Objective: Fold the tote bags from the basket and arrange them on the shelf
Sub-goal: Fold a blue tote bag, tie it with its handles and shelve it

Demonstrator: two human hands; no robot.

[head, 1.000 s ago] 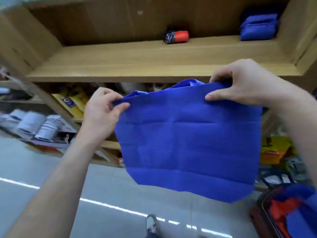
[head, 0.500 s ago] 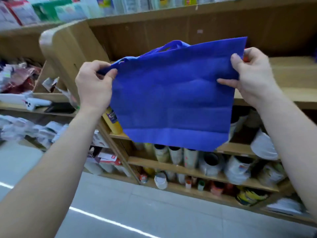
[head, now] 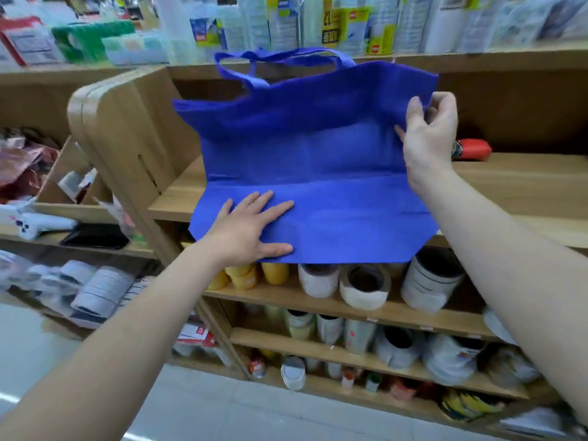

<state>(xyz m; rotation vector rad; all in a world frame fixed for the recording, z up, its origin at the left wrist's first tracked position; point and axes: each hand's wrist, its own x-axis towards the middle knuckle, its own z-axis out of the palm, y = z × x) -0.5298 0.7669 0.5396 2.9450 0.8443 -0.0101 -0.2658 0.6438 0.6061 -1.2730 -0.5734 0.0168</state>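
Where flat, bag (head: 321,160) under left hand (head: 249,229)

Only bare arms and hands are in view. The left forearm (head: 133,329) is uncovered along its whole visible length, from the near left corner up to the wrist. It is smooth and slender, broadest at the near edge and tapering toward the hand. The right forearm (head: 509,265) is uncovered too, from the near right edge to the wrist, with the same smooth, tapering shape. The left grip (head: 251,230) is a bare hand, four fingers and thumb all in sight, the nails short and plain. The right grip (head: 429,135) is bare as well, its knuckles showing; its nails are too blurred to judge.
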